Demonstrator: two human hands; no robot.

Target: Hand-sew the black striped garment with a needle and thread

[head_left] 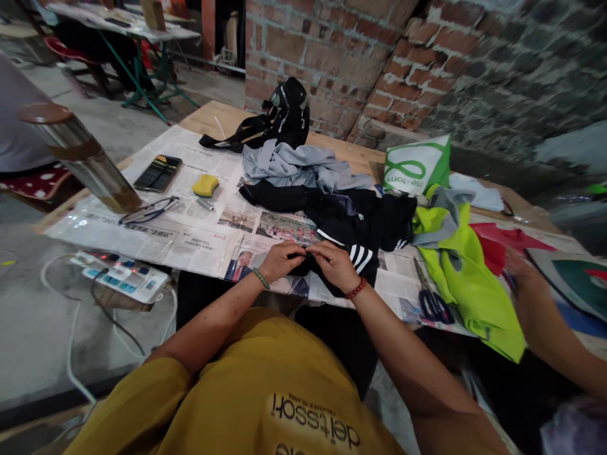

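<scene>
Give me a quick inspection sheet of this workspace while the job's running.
Surface: wooden table, largely covered with newspaper.
Job's things: black garment with white stripes, at the near edge.
Clutter: flask, phone, yellow sponge, glasses left; scissors, lime garment right.
Hands: left hand and right hand pinch the black garment, fingertips close together.
Cables: power strip at near left, cords plugged in.
Surroundings: brick wall beyond; another person's hand right, near an iron.

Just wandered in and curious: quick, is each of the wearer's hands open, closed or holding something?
Left hand: closed, pinching the black garment.
Right hand: closed, pinching the same garment.
</scene>
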